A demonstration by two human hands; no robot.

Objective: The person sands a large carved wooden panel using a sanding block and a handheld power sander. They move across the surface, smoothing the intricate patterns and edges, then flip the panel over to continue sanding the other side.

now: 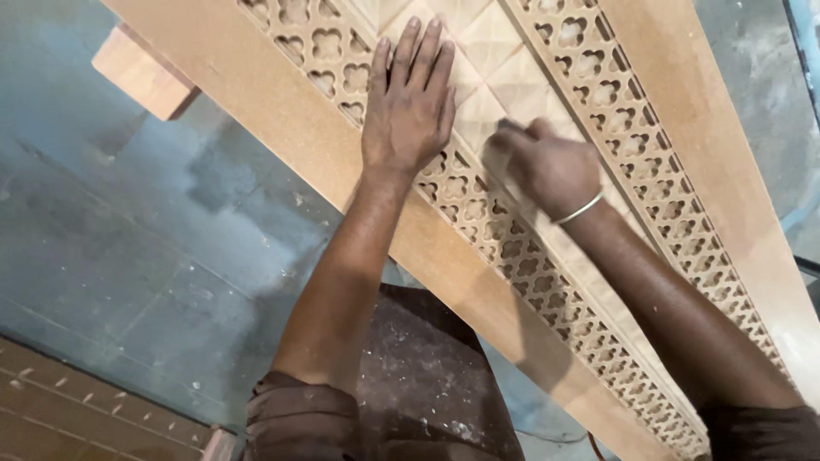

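A long carved wooden panel (478, 51) lay diagonally across the view, raised above a dusty grey floor (154, 230). Its central strip of raised diamond facets ran between two pierced quatrefoil lattice bands (512, 248). On that strip, the right hand (547, 166) was closed around a small dark sanding piece (511, 126), a metal bangle (579, 210) at the wrist. Just left of it, the left hand (410, 102) lay flat with fingers spread, pressing the panel. Likely risk: the abrasive slipping sideways could round the crisp facet edges or chip the thin lattice.
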